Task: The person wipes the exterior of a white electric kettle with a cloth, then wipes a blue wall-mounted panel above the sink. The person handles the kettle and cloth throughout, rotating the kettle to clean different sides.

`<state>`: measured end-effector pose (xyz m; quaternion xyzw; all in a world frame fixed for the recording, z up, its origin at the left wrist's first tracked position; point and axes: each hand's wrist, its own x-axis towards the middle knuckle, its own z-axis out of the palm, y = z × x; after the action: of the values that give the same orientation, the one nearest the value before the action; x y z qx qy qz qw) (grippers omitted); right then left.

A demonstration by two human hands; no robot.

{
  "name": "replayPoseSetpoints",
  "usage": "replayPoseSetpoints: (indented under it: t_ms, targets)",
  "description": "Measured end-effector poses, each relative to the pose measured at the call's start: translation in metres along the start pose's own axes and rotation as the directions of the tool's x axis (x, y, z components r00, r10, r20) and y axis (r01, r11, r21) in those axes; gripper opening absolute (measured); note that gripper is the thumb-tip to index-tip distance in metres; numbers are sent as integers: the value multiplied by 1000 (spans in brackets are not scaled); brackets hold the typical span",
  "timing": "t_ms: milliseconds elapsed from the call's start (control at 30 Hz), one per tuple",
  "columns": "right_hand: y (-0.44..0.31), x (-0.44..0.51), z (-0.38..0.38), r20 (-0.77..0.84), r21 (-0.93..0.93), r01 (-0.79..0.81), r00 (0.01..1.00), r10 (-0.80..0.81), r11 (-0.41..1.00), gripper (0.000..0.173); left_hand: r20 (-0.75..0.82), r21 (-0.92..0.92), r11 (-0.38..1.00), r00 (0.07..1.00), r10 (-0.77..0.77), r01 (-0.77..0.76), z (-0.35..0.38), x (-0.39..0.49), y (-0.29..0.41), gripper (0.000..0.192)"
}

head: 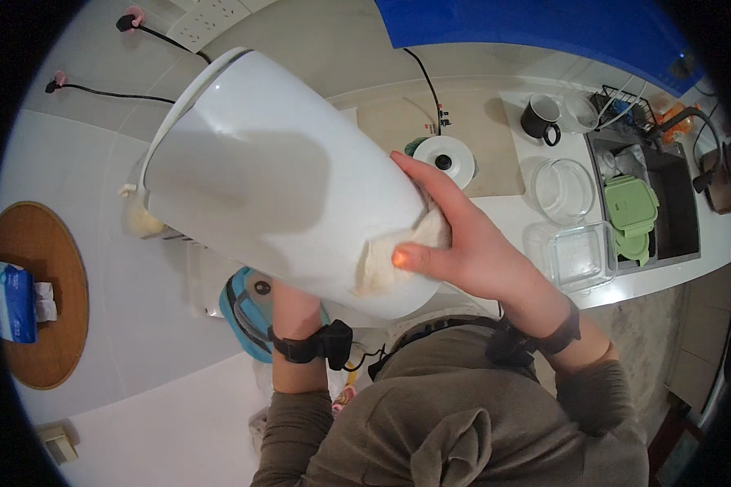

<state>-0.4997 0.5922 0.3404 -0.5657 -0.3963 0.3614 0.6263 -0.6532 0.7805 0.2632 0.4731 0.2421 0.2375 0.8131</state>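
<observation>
A large white electric kettle (268,164), seen close up, is held tilted above the counter. My right hand (463,237) presses a folded cream cloth (384,262) against its lower right end, with the thumb on the cloth and the fingers along the far side. My left forearm (297,310) reaches up behind the kettle; the kettle hides that hand, so its grip does not show. Beyond my right hand, a round white kettle base (426,149) with a black centre connector rests on a beige board (493,134).
On the right of the counter are a black mug (539,119), a round glass bowl (562,192) and a rectangular glass dish (579,255). Green lidded containers (630,207) sit in the dark sink (676,213). A tissue pack (15,301) lies on a round woven mat (67,304) at left.
</observation>
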Motion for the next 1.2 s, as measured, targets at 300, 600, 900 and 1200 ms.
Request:
replayPoseSetpoints:
  t_ms: [300,600,900,1200]
  targets:
    - [0,-1,-11,149,-220,74,988,-41,973,103,3,-1,1000,1000,4,-4,0,5,-1,48]
    - [29,9,10,-144,164,-50,987,74,985,72,-8,11,1000,1000,-2,2,-6,3,-5,47]
    - [48,11,16,-349,-142,-9,936,-42,990,37,-9,20,999,999,-36,36,-5,8,-17,46]
    - [80,18,14,-638,47,-12,769,39,999,38,8,27,999,999,-40,40,-10,18,-22,44]
